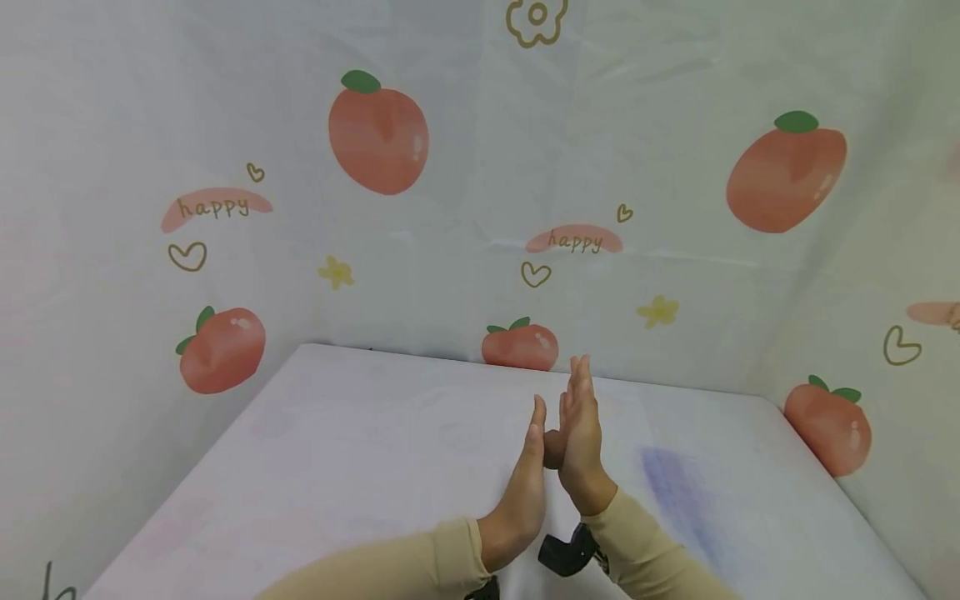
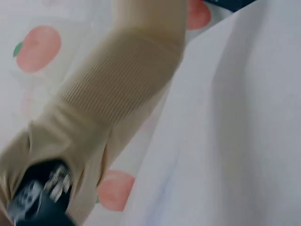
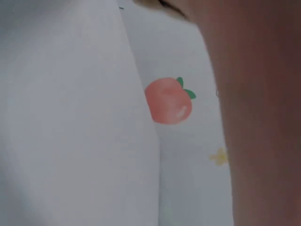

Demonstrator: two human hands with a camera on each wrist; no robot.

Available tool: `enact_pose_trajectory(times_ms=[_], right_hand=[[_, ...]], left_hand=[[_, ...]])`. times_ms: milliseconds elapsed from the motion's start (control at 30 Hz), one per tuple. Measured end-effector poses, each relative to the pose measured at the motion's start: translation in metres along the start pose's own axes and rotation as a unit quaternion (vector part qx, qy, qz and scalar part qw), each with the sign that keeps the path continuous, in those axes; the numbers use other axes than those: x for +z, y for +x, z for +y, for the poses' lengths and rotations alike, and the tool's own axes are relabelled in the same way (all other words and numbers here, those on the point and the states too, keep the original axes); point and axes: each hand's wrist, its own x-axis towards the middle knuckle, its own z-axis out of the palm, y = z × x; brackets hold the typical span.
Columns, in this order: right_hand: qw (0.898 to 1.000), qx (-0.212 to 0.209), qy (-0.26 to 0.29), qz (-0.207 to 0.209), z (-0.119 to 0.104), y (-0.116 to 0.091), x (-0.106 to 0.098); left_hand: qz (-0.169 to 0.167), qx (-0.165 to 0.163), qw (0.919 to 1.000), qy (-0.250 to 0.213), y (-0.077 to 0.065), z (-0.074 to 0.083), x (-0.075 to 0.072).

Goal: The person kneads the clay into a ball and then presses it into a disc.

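A beige sleeve (image 1: pixel 390 560) comes in from the left over a white table (image 1: pixel 360 450) and ends in the left hand (image 1: pixel 522 492), raised on edge, its grasp released, palm turned inward. Next comes the ball (image 1: pixel 553 450), small and brown, off the tabletop and sandwiched between the two palms. Right of it stands the right hand (image 1: pixel 585 442), fingers straight and pointing up, also unclenched; neither hand curls round the ball. A black wrist device (image 1: pixel 567 554) sits below. Neither wrist view shows me the ball. I judge the step in hand to be pressing or rolling it; I cannot tell which. From my end, the next move calls for even, opposed palm pressure, lest the ball slip out.
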Motion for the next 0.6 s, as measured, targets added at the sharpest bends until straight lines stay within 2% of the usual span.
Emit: enact_pose_trajectory(times_ms=[100, 233, 467, 600], right_hand=[[1.0, -0.002, 0.004, -0.01, 0.0, 0.003, -0.001], [0.999, -0.005, -0.009, -0.047, 0.003, -0.001, 0.001], [0.996, 0.005, -0.037, -0.082, 0.006, -0.019, 0.009], [0.995, -0.013, -0.027, -0.098, 0.002, -0.028, 0.014]], left_hand=[[0.0, 0.0, 0.9999, -0.014, -0.002, 0.004, 0.002], [0.012, -0.008, 0.9994, -0.032, 0.002, 0.008, 0.0], [0.059, -0.029, 0.996, -0.061, 0.022, 0.013, -0.011], [0.081, -0.052, 0.993, -0.069, 0.032, 0.01, -0.016]])
